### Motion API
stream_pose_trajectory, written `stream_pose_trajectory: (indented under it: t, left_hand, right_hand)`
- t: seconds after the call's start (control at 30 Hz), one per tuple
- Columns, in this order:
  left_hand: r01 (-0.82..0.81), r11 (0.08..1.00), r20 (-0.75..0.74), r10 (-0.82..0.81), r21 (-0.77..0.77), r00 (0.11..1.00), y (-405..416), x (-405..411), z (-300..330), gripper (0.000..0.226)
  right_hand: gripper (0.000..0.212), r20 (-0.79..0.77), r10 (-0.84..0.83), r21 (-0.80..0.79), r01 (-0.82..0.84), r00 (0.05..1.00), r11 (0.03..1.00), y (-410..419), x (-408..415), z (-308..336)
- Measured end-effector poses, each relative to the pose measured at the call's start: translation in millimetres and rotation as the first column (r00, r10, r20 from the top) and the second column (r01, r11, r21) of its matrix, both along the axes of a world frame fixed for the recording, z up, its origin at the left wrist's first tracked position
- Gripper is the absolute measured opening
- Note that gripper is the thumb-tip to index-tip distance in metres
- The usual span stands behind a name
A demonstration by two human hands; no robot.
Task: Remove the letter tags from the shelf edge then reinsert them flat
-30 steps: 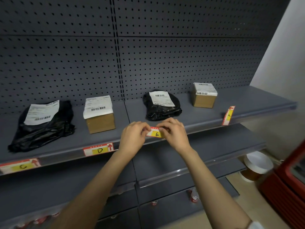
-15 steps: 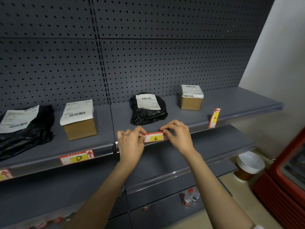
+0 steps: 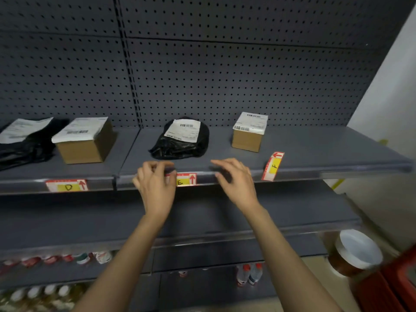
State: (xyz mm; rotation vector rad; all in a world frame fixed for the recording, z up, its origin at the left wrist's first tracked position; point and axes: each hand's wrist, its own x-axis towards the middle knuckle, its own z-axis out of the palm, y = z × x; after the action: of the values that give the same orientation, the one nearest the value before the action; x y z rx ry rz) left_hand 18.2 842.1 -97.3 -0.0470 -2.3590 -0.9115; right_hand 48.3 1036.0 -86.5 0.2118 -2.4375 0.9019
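The E tag (image 3: 186, 179), red, white and yellow, lies flat in the grey shelf edge (image 3: 304, 173). My left hand (image 3: 155, 184) covers the tag's left end, fingers curled at the rail. My right hand (image 3: 235, 177) hovers to the right of the tag, fingers spread, holding nothing. The D tag (image 3: 67, 185) sits flat in the rail at the left. The F tag (image 3: 272, 165) stands tilted nearly upright at the rail on the right, sticking up above the shelf.
On the shelf stand a black bag with a label (image 3: 180, 140), a small cardboard box (image 3: 248, 131), a larger box (image 3: 84, 140) and another black bag (image 3: 24, 140). Lower shelves hold bottles (image 3: 248, 274). A white-lidded tub (image 3: 356, 249) sits on the floor at right.
The E tag went from held in both hands to flat in the rail. My right hand has let go and moved right. The view has shifted rightward.
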Motion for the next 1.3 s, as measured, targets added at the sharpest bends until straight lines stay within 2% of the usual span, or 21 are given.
stream_pose_trajectory:
  t: [0.13, 0.27, 0.33, 0.43, 0.53, 0.67, 0.83, 1.07, 1.3]
  left_hand:
    - [0.079, 0.997, -0.049, -0.078, 0.019, 0.996, 56, 11, 11, 0.018]
    - [0.238, 0.971, -0.012, -0.238, 0.002, 0.971, 122, 18, 20, 0.016]
    - [0.299, 0.954, 0.027, -0.3, 0.022, 0.954, 150, 18, 26, 0.017]
    - [0.327, 0.944, 0.05, -0.329, 0.044, 0.943, 180, 20, 30, 0.019]
    - [0.343, 0.938, 0.082, -0.347, 0.058, 0.934, 195, 19, 29, 0.019]
    - [0.358, 0.932, 0.099, -0.362, 0.056, 0.927, 196, 17, 20, 0.021]
    - [0.341, 0.936, 0.085, -0.348, 0.09, 0.934, 186, 16, 15, 0.022]
    - [0.316, 0.947, 0.076, -0.32, 0.06, 0.944, 162, 13, 11, 0.024]
    - [0.305, 0.952, 0.101, -0.301, -0.021, 0.948, 163, 10, 11, 0.009]
  right_hand:
    - [0.031, -0.107, -0.161, -0.106, 0.15, 0.981, 0.983, 55, 12, 11]
    - [0.035, -0.145, -0.272, -0.067, 0.265, 0.951, 0.962, 103, 18, 15]
    - [0.039, -0.126, -0.288, 0.02, 0.292, 0.949, 0.956, 122, 19, 19]
    - [0.038, -0.043, -0.214, 0.118, 0.217, 0.976, 0.969, 140, 12, 25]
    - [0.023, 0.025, -0.106, 0.061, 0.105, 0.994, 0.993, 146, 4, 30]
    - [0.007, 0.005, -0.106, -0.032, 0.106, 0.994, 0.994, 149, 1, 29]
    - [0.005, 0.001, -0.122, -0.078, 0.122, 0.993, 0.99, 146, -4, 25]
    - [0.003, 0.002, -0.102, -0.152, 0.101, 0.995, 0.983, 131, -9, 20]
    - [0.004, 0.019, -0.084, -0.213, 0.086, 0.996, 0.973, 118, -10, 17]
